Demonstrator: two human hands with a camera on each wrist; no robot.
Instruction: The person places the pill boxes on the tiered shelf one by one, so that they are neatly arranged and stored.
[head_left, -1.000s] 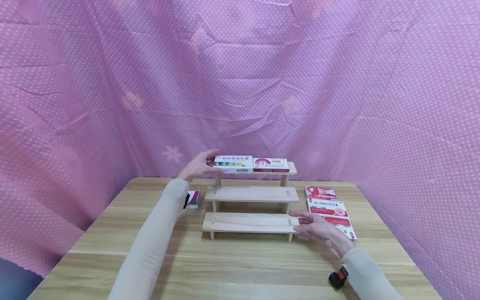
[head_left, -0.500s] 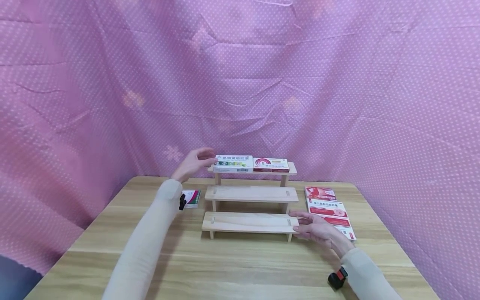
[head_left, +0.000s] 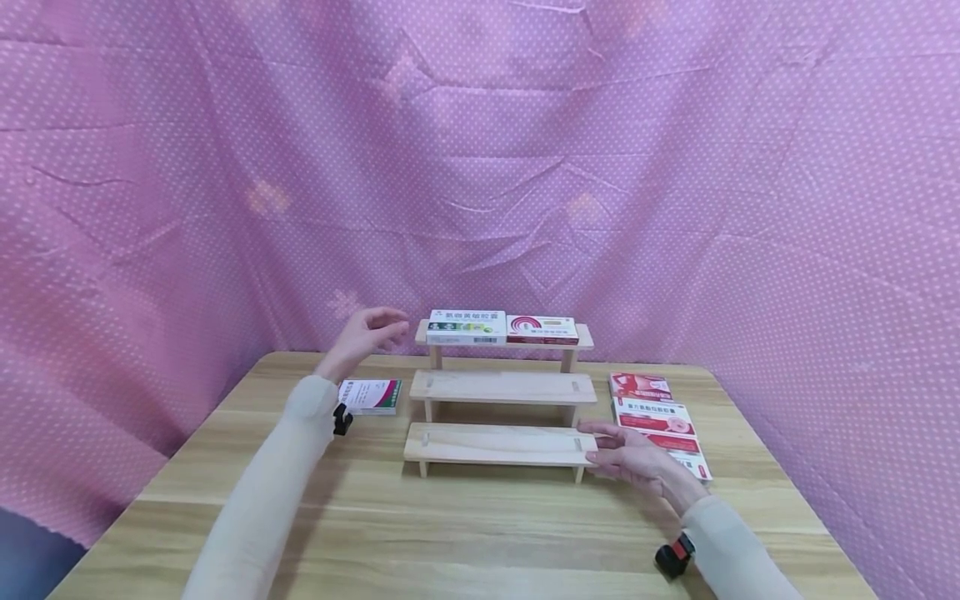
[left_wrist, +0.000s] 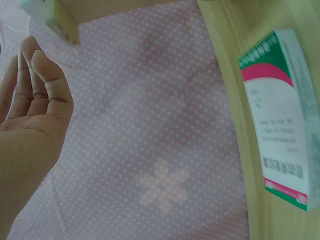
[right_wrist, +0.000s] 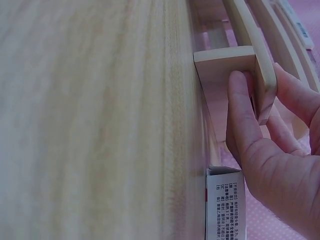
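Note:
A three-step wooden stand (head_left: 502,386) stands on the table. On its top step lie a white and green box (head_left: 467,327) at the left and a white and red box (head_left: 542,329) beside it. My left hand (head_left: 367,333) hovers left of the top step, fingers loosely bent, touching nothing. Below it on the table lies a white box with green and pink ends (head_left: 370,396), also in the left wrist view (left_wrist: 277,120). My right hand (head_left: 637,462) grips the right end of the bottom step, fingers and thumb around the board (right_wrist: 265,80) in the right wrist view.
Several red and white boxes (head_left: 656,419) lie in a column on the table right of the stand, close to my right hand. A pink dotted cloth (head_left: 495,167) hangs behind the table (head_left: 450,542).
My left hand has let go of the white and green box and moved left, away from the top step. More of the box below it shows. My right hand has stayed on the bottom step.

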